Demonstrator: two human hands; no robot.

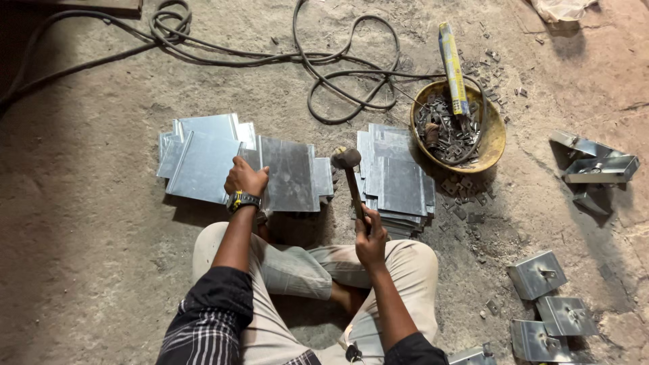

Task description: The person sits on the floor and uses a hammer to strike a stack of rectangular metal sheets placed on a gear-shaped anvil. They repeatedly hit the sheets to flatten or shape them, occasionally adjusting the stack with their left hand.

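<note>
Right hand (370, 236) nearest us, fist closed around the hammer (353, 182) handle, long axis running away from it, head pointing up-left. Left hand (246, 178) presses flat on the metal sheet (287, 174), beside the hammerhead.

the metal sheets (203, 162) are pale silver-grey with a bluish sheen, and the second stack of sheets (399, 179) is the same silver, darker grey where shadow falls. the hammer (351, 179) has a dull grey head and a brown wooden handle. the bowl (497, 135) is mustard yellow, filled with dark grey metal bits, and a yellow and blue tube (451, 67) lies across it. the cables (338, 67) are black. the floor (88, 257) is dusty grey-brown. the watch (243, 200) is black with yellow marks. the trousers (297, 270) are beige, the sleeve (209, 318) dark with thin white stripes. the folded brackets (547, 304) are silver-grey.
</note>
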